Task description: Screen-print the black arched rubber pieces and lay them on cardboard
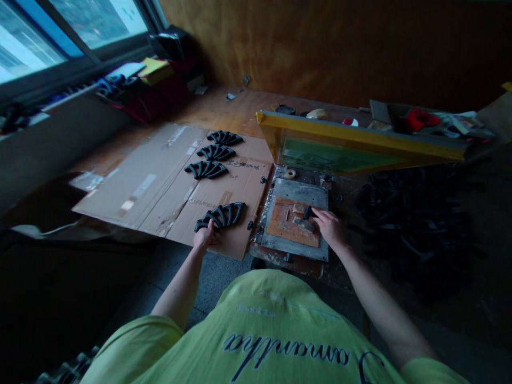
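My left hand (204, 238) is at the near edge of a cardboard sheet (160, 181), its fingers closed on the end piece of a fanned row of black handle-like parts (224, 215). Further back on the cardboard lie more fanned rows of the same black parts (207, 169). My right hand (330, 226) pinches a similar black part (308, 212) over a wooden block fixture (276, 226), which is fixed on a grey metal plate (298, 188). My fingers partly cover that part.
A yellow-edged screen frame (360, 140) stands tilted up behind the plate. A tape roll (290, 174) lies beneath it. To the right is a dark heap of black parts (416, 224). Boxes and a yellow pad (155, 70) sit by the window.
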The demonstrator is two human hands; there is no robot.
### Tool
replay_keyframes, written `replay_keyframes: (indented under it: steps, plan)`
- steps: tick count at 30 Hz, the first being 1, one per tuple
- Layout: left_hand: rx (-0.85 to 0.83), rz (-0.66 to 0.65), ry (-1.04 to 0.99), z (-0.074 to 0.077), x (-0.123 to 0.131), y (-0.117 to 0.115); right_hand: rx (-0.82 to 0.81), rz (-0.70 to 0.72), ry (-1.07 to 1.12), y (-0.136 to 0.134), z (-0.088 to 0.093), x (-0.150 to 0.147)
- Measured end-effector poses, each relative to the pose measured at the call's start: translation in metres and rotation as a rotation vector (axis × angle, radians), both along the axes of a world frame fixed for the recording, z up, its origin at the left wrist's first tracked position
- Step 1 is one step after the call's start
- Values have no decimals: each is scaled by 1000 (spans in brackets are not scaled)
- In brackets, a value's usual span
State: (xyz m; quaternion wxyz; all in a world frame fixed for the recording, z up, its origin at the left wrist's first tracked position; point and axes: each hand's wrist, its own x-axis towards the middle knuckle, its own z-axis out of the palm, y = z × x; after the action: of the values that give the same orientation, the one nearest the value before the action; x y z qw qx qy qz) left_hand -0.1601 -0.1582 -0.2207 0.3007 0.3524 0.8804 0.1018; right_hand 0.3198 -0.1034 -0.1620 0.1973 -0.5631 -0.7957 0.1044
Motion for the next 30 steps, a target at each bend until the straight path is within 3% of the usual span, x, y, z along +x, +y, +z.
replay_keyframes:
  steps: [3,8,10,14,19,24,30]
  plan:
    - [-63,-3,142,7,6,-8,16,84,-20,4,0,-33]
    - [252,-251,430,18,49,-20,67,131,-76,10,-7,-53]
    - [261,-297,429,19,67,-17,95,151,-82,10,-9,-55]
    - [185,-272,352,14,88,-1,162,166,-69,8,-12,-55]
    - [143,-190,361,6,91,20,257,169,-57,8,-22,-52]
    - [185,-382,374,3,53,32,285,169,-26,10,-30,-50]
    - [232,-597,403,3,-57,67,280,138,-22,6,-31,-51]
